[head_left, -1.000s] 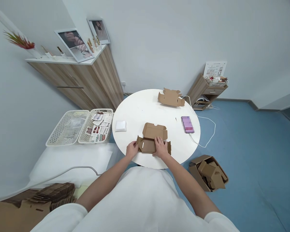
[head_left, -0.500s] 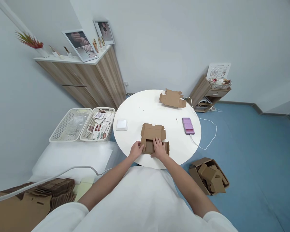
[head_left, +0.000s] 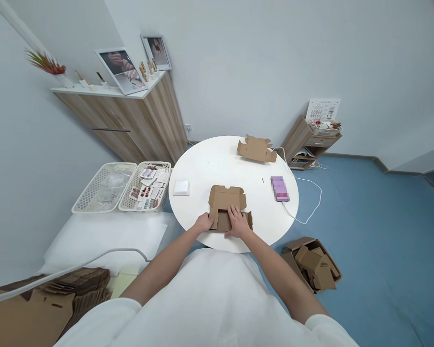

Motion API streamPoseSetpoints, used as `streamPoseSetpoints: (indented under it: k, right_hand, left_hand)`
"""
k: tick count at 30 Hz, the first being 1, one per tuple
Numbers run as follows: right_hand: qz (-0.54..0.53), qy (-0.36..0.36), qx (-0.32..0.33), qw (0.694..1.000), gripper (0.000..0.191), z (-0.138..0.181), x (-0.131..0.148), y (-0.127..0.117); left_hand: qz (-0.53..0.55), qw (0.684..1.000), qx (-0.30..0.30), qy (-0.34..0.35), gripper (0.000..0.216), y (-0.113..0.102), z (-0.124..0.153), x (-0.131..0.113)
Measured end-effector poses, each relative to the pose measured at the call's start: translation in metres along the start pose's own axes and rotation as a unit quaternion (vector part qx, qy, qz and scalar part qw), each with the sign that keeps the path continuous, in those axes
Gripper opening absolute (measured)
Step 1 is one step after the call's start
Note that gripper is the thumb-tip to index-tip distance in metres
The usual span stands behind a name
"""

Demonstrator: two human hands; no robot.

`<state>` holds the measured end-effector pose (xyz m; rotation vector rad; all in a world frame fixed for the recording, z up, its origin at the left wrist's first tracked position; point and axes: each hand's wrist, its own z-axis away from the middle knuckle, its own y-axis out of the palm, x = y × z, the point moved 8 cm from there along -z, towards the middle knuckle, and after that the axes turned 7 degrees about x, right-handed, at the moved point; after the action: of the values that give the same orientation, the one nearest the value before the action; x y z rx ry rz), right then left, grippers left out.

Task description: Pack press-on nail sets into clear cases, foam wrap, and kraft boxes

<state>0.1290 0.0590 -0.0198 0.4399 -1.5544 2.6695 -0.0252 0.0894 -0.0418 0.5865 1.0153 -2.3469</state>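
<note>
A partly folded brown cardboard box (head_left: 227, 196) lies at the near edge of the white round table (head_left: 198, 166), its lid panel spread out away from me. At its left side my left hand (head_left: 204, 222) is closed on the side flap, the fingertips partly hidden. My right hand (head_left: 237, 222) rests over the right part of the box with fingers stretched out and thumb apart, near the front edge. Between the hands the bottom of the box shows.
Another unfolded cardboard box (head_left: 256, 148) stands at the table's far side. A purple pixelated item (head_left: 279, 189) with a white cable lies right, a white packet (head_left: 181, 187) left. Beside the table are white baskets (head_left: 144, 187), a carton of cardboard (head_left: 313, 265) and stacked flat cardboard (head_left: 75, 289).
My left hand has closed more tightly against the box's left side flap. My right hand stays in nearly the same place on the box. The view has shifted slightly.
</note>
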Motion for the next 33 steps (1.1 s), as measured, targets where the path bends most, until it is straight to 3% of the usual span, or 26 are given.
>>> streamPoseSetpoints:
  k: [7,22,25,29,33]
  right_hand:
    - [-0.009,-0.005,0.025,1.0,0.121,0.002,-0.001,-0.005]
    - [0.003,0.008,0.016,1.0,0.118,0.001,0.003,-0.002]
    - [0.003,0.008,0.015,1.0,0.119,0.0,0.002,-0.001]
    - [0.006,0.005,0.011,1.0,0.121,0.0,0.001,-0.001]
    - [0.005,0.002,0.008,1.0,0.119,-0.001,0.001,-0.002]
  left_hand:
    - [-0.016,0.999,0.038,0.004,0.033,0.006,0.003,0.005]
    - [-0.063,0.998,-0.003,0.017,0.025,0.005,0.012,-0.001]
    - [-0.066,0.996,-0.026,0.062,0.044,-0.001,0.021,-0.007]
    - [-0.086,0.98,-0.02,0.176,0.091,-0.011,0.033,-0.022]
    - [-0.12,0.98,0.032,0.159,0.112,-0.016,0.026,-0.023]
